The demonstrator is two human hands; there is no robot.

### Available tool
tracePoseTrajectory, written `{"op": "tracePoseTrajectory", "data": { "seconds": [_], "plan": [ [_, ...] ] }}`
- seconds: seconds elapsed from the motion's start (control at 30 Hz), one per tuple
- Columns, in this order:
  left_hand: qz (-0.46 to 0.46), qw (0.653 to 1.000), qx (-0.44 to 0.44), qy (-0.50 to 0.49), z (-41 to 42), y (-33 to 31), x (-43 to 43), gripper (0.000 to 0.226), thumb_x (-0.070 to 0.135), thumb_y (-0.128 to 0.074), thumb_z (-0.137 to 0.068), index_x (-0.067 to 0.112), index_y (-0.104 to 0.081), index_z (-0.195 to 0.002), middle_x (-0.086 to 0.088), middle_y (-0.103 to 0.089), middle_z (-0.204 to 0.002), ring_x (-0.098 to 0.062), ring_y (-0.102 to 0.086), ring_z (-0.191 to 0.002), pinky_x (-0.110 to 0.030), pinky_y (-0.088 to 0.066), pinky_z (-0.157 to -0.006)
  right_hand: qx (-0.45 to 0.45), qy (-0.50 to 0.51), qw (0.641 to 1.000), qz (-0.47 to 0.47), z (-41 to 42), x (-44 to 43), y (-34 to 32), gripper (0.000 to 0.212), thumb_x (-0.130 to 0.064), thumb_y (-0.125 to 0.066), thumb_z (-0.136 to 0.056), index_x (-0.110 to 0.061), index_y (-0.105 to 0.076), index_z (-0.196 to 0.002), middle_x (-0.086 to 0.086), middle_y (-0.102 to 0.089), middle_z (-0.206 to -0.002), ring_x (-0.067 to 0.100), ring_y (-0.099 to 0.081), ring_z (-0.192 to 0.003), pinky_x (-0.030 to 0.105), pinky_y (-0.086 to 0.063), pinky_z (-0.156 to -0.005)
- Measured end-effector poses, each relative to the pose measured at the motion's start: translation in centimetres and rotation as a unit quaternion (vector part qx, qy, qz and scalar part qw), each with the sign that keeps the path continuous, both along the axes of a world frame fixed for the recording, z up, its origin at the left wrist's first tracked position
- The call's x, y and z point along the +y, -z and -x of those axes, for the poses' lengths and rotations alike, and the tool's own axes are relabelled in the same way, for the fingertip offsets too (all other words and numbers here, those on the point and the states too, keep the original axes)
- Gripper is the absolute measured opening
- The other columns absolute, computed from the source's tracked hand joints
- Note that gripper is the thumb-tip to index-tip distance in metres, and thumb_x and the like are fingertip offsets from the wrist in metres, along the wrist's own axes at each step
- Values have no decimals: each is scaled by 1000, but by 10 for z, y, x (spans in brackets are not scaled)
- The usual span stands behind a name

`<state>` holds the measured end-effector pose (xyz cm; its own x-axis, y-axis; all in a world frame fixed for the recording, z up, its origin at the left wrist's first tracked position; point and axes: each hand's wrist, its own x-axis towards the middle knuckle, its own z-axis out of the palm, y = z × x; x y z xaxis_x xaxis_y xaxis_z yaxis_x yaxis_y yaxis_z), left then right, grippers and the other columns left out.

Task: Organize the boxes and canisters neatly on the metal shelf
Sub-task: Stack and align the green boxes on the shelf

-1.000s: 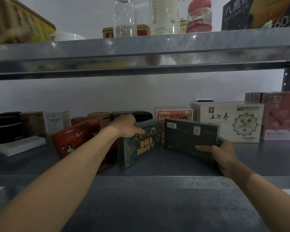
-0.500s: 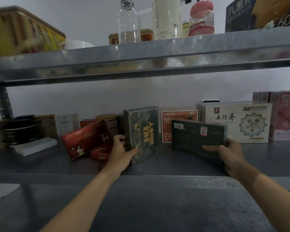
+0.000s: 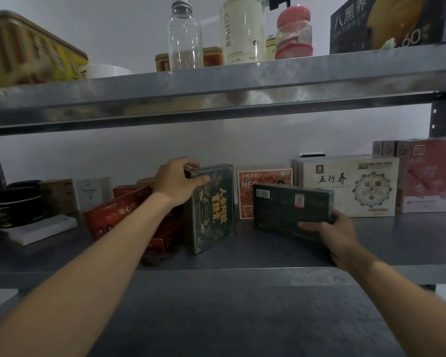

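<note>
Left hand (image 3: pixel 177 181) grips the top left corner of the green box (image 3: pixel 211 210), which stands on end at mid-shelf, slightly tilted. Right hand (image 3: pixel 327 235) curls round the lower right corner of the dark box (image 3: pixel 291 207), barcode face toward the camera. Cannot tell whether its bottom rests on the metal shelf (image 3: pixel 397 235).

Risks:
- The green box stands on its narrow end, held by one corner. It could tip toward the front edge, or sideways onto the leaning red boxes (image 3: pixel 116 215) beside it and set them sliding.
- The dark box, pinched at one corner, may pivot and slip.

Around:
- The orange box (image 3: pixel 264 191) stands just behind the dark box.
- The white box (image 3: pixel 345 186) and pink box (image 3: pixel 430 176) fill the back row toward the right end, so there is little free gap there.
- The black canister (image 3: pixel 16 204) sits at the left end, well apart.
</note>
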<state>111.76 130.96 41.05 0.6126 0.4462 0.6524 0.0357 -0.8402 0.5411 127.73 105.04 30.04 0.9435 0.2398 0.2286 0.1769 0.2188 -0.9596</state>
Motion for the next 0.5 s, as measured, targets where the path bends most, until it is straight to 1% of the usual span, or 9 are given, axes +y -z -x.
{"op": "tracePoseTrajectory", "data": {
  "seconds": [0.07, 0.13, 0.17, 0.23, 0.27, 0.33, 0.4, 0.43, 0.5],
  "plan": [
    [38, 999, -38, 6, 4, 7, 7, 41, 33, -77, -81, 16, -67, -118, 4, -65, -117, -12, -57, -104, -28, -44, -90, -3, 3, 1000, 7, -1, 0, 0, 46, 7, -75, -76, -12, -58, -114, -4, -62, -95, 20, -59, -94, 28, -48, -78],
    [110, 988, -107, 12, 10, 20, 19, 42, 31, -79, -79, 17, -68, -117, 3, -68, -112, -16, -64, -100, -37, -54, -88, -1, 5, 1000, 6, -3, 0, 1, 48, 7, -77, -74, -11, -59, -115, -2, -64, -97, 22, -60, -99, 32, -51, -83],
    [147, 979, -138, 15, 13, 27, 24, 42, 28, -79, -80, 17, -67, -119, 3, -68, -112, -18, -66, -97, -39, -58, -82, 2, 7, 1000, 5, -4, 1, 2, 49, 7, -78, -73, -10, -60, -115, 0, -65, -99, 24, -61, -100, 35, -52, -86],
    [216, 959, -176, 40, 21, 43, 33, 43, 19, -77, -82, 17, -63, -123, 0, -65, -116, -16, -70, -89, -29, -60, -63, 8, 12, 1000, 0, -6, 2, 2, 47, 8, -79, -70, -12, -62, -110, 1, -68, -99, 25, -63, -100, 38, -53, -90],
    [245, 950, -183, 60, 24, 53, 37, 44, 14, -75, -83, 18, -60, -125, -2, -65, -117, -14, -71, -84, -26, -59, -59, 8, 12, 1000, -3, -5, 2, 2, 46, 9, -79, -70, -13, -62, -106, 1, -67, -98, 25, -63, -97, 37, -52, -88],
    [288, 939, -165, 92, 30, 74, 40, 58, 11, -74, -84, 17, -51, -137, -6, -66, -111, -17, -72, -86, -27, -60, -62, 5, 9, 1000, -11, -4, 2, 0, 44, 10, -78, -71, -14, -61, -104, -1, -66, -95, 22, -63, -93, 33, -51, -82],
    [288, 948, -111, 76, 33, 93, 42, 71, 15, -75, -83, 22, -41, -145, -5, -66, -107, -18, -68, -95, -26, -54, -70, 2, 8, 1000, -18, -3, 2, 0, 43, 10, -78, -71, -14, -61, -102, -2, -65, -95, 21, -62, -92, 33, -50, -83],
    [275, 955, -87, 64, 33, 99, 42, 72, 19, -75, -84, 25, -40, -146, -4, -65, -107, -17, -66, -97, -23, -50, -73, 2, 8, 1000, -19, -3, 2, 0, 42, 10, -78, -71, -16, -61, -99, -2, -65, -96, 21, -62, -92, 34, -50, -85],
    [249, 965, -53, 58, 30, 104, 40, 68, 24, -75, -84, 27, -41, -143, -1, -63, -109, -16, -62, -100, -23, -47, -76, 0, 7, 1000, -19, -4, 2, 1, 41, 10, -78, -72, -19, -61, -94, -2, -65, -95, 18, -62, -91, 33, -50, -85]
  ]
}}
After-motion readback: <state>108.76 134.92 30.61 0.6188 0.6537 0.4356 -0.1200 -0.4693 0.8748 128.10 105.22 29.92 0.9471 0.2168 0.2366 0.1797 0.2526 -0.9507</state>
